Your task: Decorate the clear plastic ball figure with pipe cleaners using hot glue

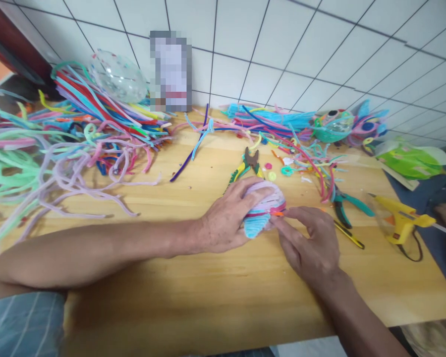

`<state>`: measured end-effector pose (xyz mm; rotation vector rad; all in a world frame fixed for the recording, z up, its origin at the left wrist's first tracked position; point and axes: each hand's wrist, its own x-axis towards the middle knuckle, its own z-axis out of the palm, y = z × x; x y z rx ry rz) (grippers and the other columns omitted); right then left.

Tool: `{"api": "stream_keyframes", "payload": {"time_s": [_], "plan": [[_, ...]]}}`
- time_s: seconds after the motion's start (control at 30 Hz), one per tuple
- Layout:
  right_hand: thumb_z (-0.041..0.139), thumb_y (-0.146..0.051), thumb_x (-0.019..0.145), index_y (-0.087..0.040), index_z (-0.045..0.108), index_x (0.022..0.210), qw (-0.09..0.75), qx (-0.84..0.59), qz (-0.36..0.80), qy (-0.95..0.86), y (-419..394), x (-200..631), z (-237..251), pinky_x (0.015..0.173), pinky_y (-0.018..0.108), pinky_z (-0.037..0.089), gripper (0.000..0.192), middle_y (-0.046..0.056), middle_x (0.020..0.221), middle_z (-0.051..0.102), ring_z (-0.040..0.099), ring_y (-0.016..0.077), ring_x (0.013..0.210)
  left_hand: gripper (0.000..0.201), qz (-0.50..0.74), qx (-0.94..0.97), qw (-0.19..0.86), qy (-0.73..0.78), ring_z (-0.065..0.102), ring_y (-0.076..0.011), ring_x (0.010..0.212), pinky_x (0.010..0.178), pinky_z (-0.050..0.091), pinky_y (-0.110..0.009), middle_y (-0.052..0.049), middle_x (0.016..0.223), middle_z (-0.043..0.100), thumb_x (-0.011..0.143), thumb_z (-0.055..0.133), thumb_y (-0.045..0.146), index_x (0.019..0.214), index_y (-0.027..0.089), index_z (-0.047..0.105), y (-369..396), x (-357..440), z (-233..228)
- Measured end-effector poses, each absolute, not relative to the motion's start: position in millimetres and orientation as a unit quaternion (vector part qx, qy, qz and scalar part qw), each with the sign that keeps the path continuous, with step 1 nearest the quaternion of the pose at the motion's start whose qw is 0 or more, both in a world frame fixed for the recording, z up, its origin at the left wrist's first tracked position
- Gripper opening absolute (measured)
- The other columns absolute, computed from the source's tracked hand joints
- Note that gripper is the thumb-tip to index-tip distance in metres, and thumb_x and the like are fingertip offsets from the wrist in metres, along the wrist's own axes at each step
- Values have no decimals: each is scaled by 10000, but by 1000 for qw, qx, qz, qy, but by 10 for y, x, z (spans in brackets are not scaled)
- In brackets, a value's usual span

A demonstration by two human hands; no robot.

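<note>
My left hand is closed around a rounded pipe-cleaner figure, striped pale purple and pink with a light blue flap on its near side. At the figure's right end, my right hand pinches a short orange piece between thumb and fingertips. The orange piece touches the figure; whether it is fastened there I cannot tell. Both hands are just above the wooden table. Right behind the figure lie yellow-and-green handled pliers, partly covered by my left hand.
Loose pipe cleaners heap the table's left side. Along the tiled wall stand a blurred upright panel, a clear balloon and a finished-looking ball figure. To the right lie teal pliers, a yellow cutter and a yellow glue gun.
</note>
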<state>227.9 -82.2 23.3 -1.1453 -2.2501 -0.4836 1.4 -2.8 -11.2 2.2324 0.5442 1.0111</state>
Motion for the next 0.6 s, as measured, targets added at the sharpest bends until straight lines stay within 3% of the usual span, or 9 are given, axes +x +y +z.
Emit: {"api": "stream_keyframes", "payload": {"time_s": [0.2,0.6], "plan": [[685,-70,911,-261,743,1211,303,-422,-184,-834,-805,2333,186,906,398,567,361,75,1108,737,722,231,1031,531,388,836,329,205,457,-318,1521,1246,456,-590,-169,1542,501,1052,603,346,1553,284,438,-45,-7,-58],[709,18,878,-251,788,1114,325,-406,-193,-832,-754,2293,287,795,308,606,367,20,981,777,739,178,883,567,386,837,335,194,455,-342,1514,1238,452,-598,-182,1574,464,1042,610,342,1579,295,434,-36,-10,-99]]}}
